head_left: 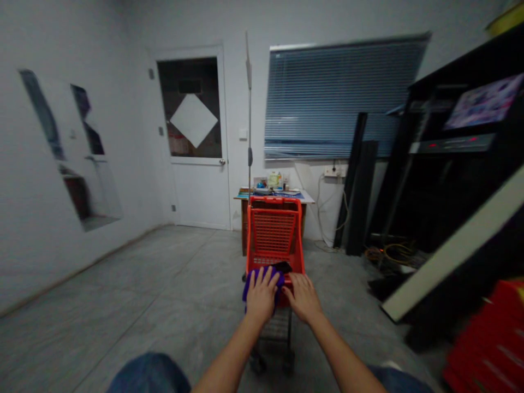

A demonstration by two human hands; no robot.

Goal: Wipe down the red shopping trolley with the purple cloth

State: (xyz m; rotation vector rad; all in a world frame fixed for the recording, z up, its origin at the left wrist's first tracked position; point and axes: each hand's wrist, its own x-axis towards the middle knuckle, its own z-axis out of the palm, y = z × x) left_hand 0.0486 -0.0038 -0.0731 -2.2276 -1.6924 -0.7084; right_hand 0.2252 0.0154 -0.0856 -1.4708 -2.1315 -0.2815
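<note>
A small red shopping cart (pixel 275 236) stands right in front of me, with a slatted plastic back panel and a dark wheeled frame below. My left hand (pixel 262 292) presses a purple cloth (pixel 247 288) onto the cart's near left side, fingers spread over the fabric. On the near right edge of the cart rests my right hand (pixel 302 296), its fingers curled over the red rim. A dark flat item (pixel 282 267) lies between the hands at the cart's near end; its kind is unclear. Part of the near rim is hidden under both hands.
A small table (pixel 308 197) with bottles and papers stands behind the cart. A white door (pixel 200 194) is at the back left, a mirror (pixel 98 191) on the left wall. At right are a black rack (pixel 442 191), loose cables (pixel 397 252), a leaning pale board (pixel 454 248) and a red object (pixel 487 338).
</note>
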